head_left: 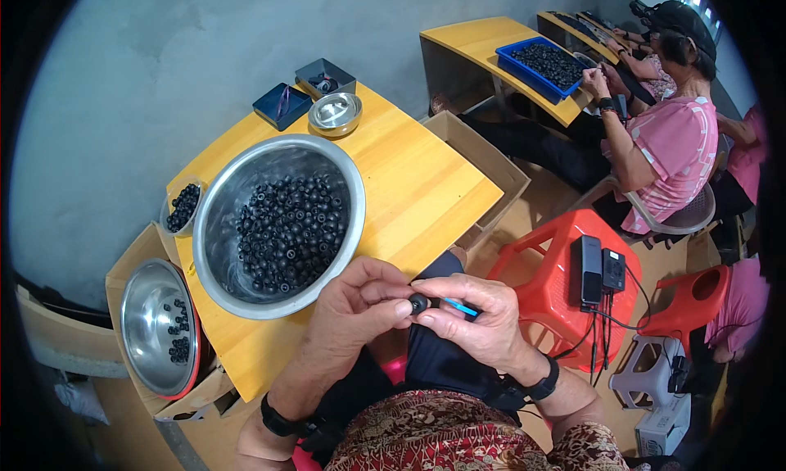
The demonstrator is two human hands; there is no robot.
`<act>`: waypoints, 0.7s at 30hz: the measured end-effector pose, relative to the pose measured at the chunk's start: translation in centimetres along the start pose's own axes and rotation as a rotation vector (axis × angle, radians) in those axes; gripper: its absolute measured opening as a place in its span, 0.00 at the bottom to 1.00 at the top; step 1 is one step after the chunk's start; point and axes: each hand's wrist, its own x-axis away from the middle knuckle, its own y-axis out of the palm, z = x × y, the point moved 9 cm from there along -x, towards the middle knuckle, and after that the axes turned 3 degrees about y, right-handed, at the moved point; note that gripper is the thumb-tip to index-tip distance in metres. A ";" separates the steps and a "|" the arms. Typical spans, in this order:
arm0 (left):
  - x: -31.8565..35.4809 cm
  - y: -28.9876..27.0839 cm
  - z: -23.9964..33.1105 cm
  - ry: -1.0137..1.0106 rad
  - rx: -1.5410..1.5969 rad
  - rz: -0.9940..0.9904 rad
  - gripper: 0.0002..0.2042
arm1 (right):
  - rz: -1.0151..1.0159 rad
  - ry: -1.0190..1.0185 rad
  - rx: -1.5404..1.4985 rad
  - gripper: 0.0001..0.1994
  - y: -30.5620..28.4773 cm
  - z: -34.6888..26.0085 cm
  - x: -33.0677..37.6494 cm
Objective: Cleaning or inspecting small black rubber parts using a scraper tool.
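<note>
Before us stands the yellow wooden table [417, 168], slanting away toward the wall. On it sits a large metal bowl [216, 229], filled partway with small round black pieces. Beside the table's left edge, lower down, we see a second metal basin [141, 332] with a few clusters of dark pieces inside. Our left hand [352, 307] and right hand [485, 311] meet over our lap at the table's near edge, both with fingers closed in a pinch. Toward the table's far corner we have a grey box [345, 81], a dark blue box [268, 103] and a small shiny metal bowl [334, 110], close together; a clear tub of black pieces [165, 215] is left of the large bowl. Our right hand grips a slim blue tool [460, 306]. Smallest, one black piece [418, 302] is held between our left thumb and fingers.
</note>
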 end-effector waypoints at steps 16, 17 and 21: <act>2.0 1.8 -3.3 0.044 0.269 0.061 0.09 | 0.104 -0.296 0.356 0.20 -1.1 -3.3 2.7; 2.0 2.0 -3.0 0.072 0.269 0.044 0.09 | 0.107 -0.382 0.439 0.21 -0.8 -3.9 3.1; 2.1 2.3 -2.9 0.062 0.292 0.023 0.10 | 0.056 -0.605 0.734 0.22 0.4 -5.5 4.1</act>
